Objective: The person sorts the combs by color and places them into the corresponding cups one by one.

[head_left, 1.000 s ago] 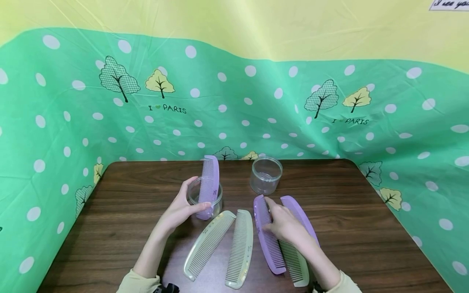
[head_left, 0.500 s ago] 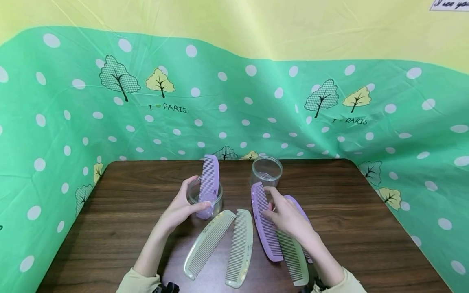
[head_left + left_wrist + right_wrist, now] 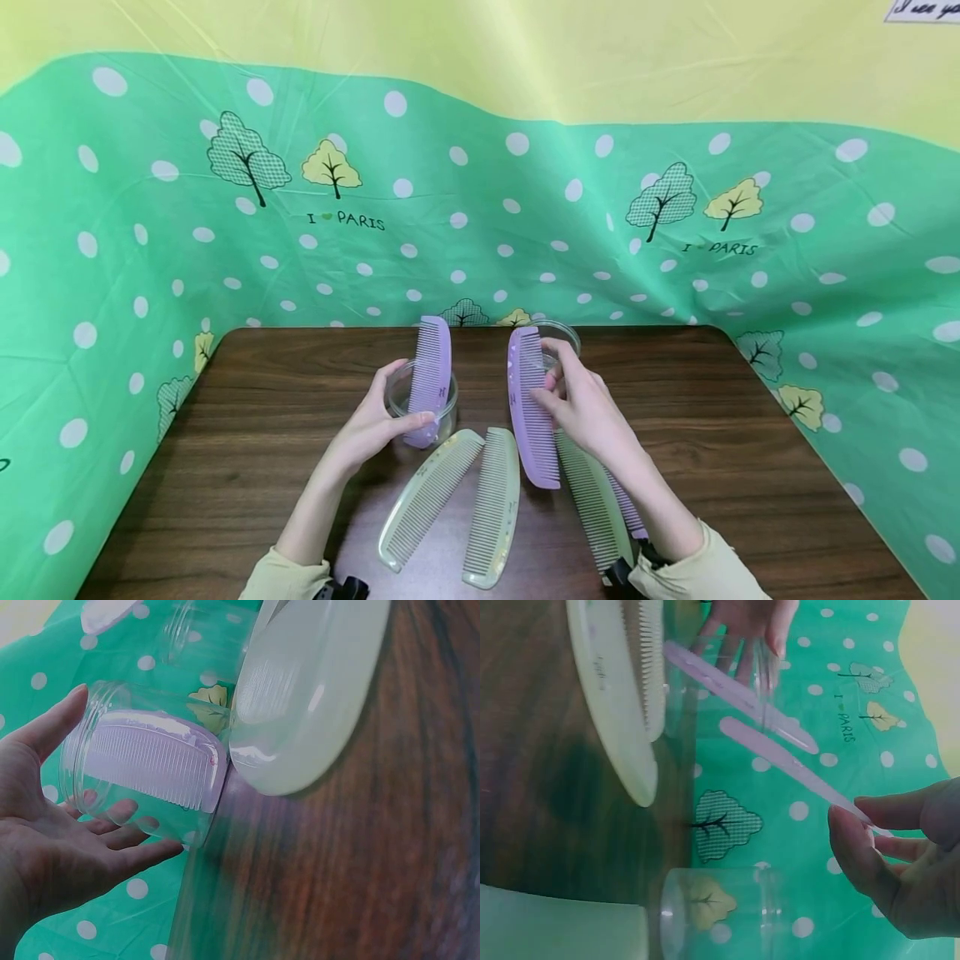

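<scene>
Holding a purple comb point(image 3: 531, 408) clear of the dark wooden worktop point(image 3: 247, 433), a person's right hand point(image 3: 581, 408) pinches it at mid-length between thumb and fingers, its upper end rising in front of the far clear jar point(image 3: 564, 333). The left hand point(image 3: 367, 429) wraps its fingers and thumb around a second clear jar point(image 3: 442, 408) standing on the worktop, a grip that steadies the glass; inside that jar a second purple comb point(image 3: 432, 375) stands nearly upright, its lower end at the bottom and its upper end poking well above the rim. The left wrist view shows this comb's teeth through the jar wall, with the fingers curved about the glass. Two cream combs point(image 3: 457, 500) lie side by side just in front of the held jar, their far ends almost touching. Beneath the right forearm lie another cream comb point(image 3: 592, 500) and, just beside it, a third purple comb point(image 3: 626, 508), both partly hidden. A green polka-dot cloth point(image 3: 480, 217) printed with trees backs the worktop.
</scene>
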Motion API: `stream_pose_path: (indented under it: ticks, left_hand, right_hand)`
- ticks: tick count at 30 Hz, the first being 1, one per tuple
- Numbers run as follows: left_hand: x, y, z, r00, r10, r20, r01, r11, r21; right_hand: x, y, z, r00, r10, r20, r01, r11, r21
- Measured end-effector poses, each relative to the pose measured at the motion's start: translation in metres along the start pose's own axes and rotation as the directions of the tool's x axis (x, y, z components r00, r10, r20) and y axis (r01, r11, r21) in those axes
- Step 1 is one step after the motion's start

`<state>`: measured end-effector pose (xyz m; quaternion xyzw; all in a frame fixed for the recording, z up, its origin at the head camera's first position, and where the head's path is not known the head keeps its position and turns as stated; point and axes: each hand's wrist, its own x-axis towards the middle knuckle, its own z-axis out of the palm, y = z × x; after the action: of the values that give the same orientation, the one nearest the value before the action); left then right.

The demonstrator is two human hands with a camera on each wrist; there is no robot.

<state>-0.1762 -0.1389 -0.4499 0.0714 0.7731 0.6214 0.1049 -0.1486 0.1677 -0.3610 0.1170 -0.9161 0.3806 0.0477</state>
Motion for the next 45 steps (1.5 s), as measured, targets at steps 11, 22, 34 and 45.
stream_pose_path:
  ticks: [11, 22, 34, 45]
  left_hand:
    - [0.000, -0.001, 0.000, 1.000, 0.004, -0.005, -0.004, 1.000, 0.009]
    - [0.000, -0.001, 0.000, 1.000, 0.003, -0.004, -0.003, 1.000, 0.012]
    - [0.000, -0.001, -0.003, 1.000, -0.006, -0.009, 0.006, 1.000, 0.025]
    - [0.001, 0.000, -0.001, 1.000, 0.008, -0.004, -0.008, 1.000, 0.006]
  right_hand:
    - [0.020, -0.018, -0.001, 0.994, -0.075, -0.075, 0.077, 0.997, 0.022]
    - [0.034, -0.033, 0.004, 0.992, -0.086, -0.096, 0.094, 0.992, 0.078]
    - [0.052, -0.055, 0.010, 0.984, -0.130, -0.118, 0.151, 0.970, 0.191]
    - [0.066, -0.060, 0.033, 0.969, -0.162, -0.189, 0.219, 0.916, 0.336]
